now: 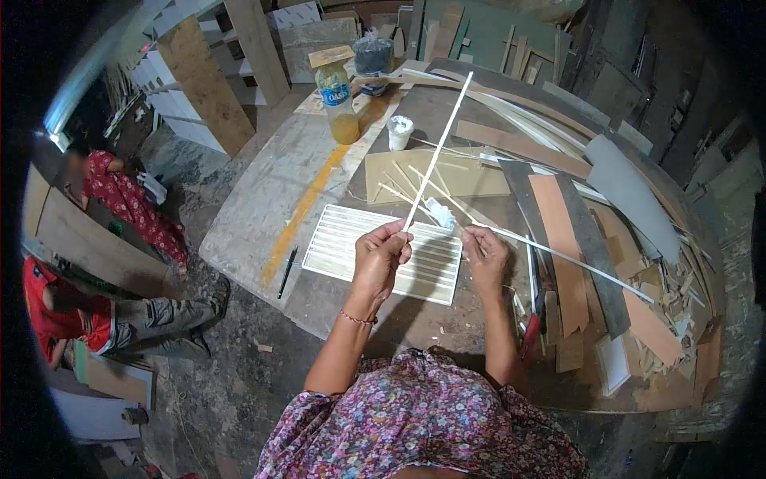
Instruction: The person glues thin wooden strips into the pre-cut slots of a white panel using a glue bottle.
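My left hand [381, 259] is closed round the lower end of a long thin white strip [443, 142], which slants up and away over the table. My right hand [485, 254] has thumb and fingers pinched together; whatever is in them is too small to make out. A second white strip [574, 266] runs right from beside its fingertips. Below my hands lies a white-framed slatted panel [343, 243], partly covered by my left hand. White paste [440, 214] sits on the table between the hands, near several thin sticks [399, 182] on a tan board [487, 180].
A cup of white paste [400, 134] and a bottle of yellowish liquid [339, 108] stand farther back. A dark pen-like tool [287, 273] lies left of the panel. Wood strips [558, 247] and scraps [678, 307] crowd the right side. Two people [136, 199] are at left.
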